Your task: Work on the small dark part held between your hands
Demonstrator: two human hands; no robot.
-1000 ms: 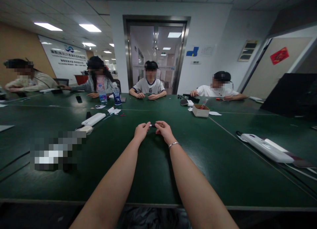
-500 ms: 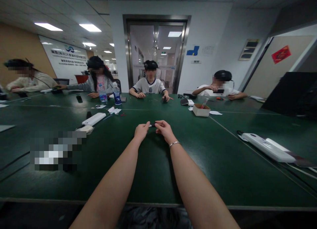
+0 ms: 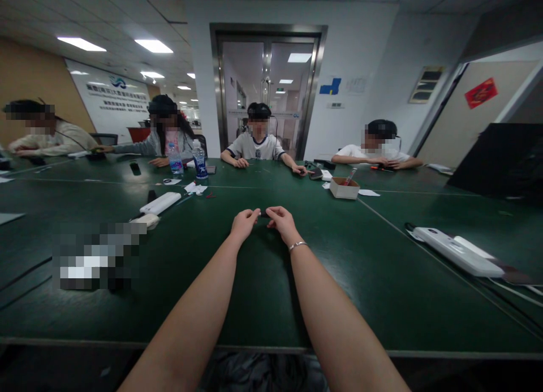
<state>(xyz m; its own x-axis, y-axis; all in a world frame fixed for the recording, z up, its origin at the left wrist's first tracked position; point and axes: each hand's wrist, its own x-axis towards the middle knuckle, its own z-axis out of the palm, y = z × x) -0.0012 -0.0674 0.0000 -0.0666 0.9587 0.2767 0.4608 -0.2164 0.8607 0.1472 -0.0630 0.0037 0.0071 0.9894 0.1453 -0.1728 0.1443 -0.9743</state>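
Observation:
Above the green tabletop, my two hands meet around a small dark object with a silvery end. My left hand pinches its silvery left end between thumb and fingers. Closed around the dark right end is my right hand, with a silver bracelet on the wrist. Fingertips cover much of the object, and it is too small to tell its exact kind.
White power strips lie at the left and the right, with cables. Two bottles stand at the far left. A small cardboard box sits at the far right. Several people sit across the table.
My left hand has edged slightly right towards my right hand, so less of the silvery end shows. Across the table, a person's hand has reached out towards the items near the box.

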